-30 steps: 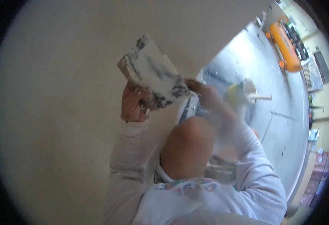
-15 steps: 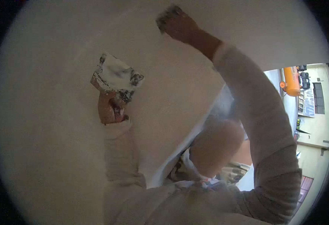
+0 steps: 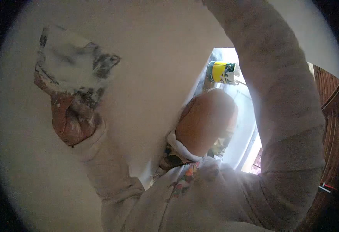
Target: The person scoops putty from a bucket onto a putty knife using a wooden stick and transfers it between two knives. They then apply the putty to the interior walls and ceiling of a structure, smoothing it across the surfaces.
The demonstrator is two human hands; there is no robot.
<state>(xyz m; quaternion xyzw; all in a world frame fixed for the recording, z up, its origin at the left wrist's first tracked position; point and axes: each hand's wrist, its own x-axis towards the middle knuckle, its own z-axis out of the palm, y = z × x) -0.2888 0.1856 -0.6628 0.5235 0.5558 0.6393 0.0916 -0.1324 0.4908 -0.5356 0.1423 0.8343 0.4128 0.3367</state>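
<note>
My left hand point(image 3: 74, 120) is raised at the left, its fingers wrapped under the near edge of a flat square plate point(image 3: 67, 56). White paste covers the plate's face, with dark smudges along its rim. Paste also marks the hand. On the right, my sleeved right arm point(image 3: 277, 85) reaches up past the top edge of the view. The right hand itself lies outside the picture, so what it holds cannot be seen. Behind the plate spreads a smooth pale wall surface point(image 3: 150, 50).
A bent knee point(image 3: 206, 123) is below the middle, close to the wall. Beyond it stands a bucket point(image 3: 219, 72) with a yellow label and white smears, on a bright floor. A brown ribbed surface point(image 3: 332, 100) runs along the far right.
My left hand and the plate have moved left and closer to the camera. My right hand has gone up out of view. The view has shifted, bringing the bucket in and losing the orange tank.
</note>
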